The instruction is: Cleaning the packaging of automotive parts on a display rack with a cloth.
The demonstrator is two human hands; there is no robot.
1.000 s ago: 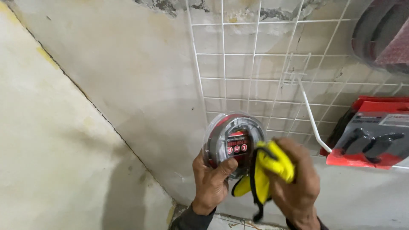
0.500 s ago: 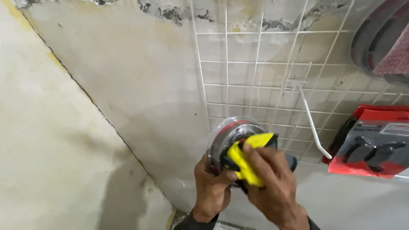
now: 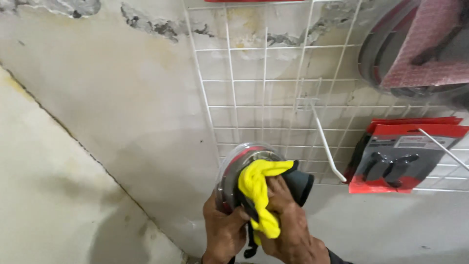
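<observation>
Soft yellow cloth (image 3: 259, 195), fuzzy and matt, pressed on a round pack (image 3: 234, 168) of clear, shiny plastic. Thin white metal rack (image 3: 244, 105), smooth and painted. Rough, flaky wall (image 3: 107, 112), dull and stained. Glossy red card pack (image 3: 415, 146) with smooth black plastic parts behind a clear shiny cover.

I see a white wire grid (image 3: 264, 98) on the peeling wall (image 3: 122, 112), an empty hook (image 3: 325, 144), and red packs (image 3: 405, 156) hanging right.

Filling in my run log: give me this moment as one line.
left hand: holds round clear package | right hand: presses yellow cloth on it | behind: white wire grid, empty hook
</observation>
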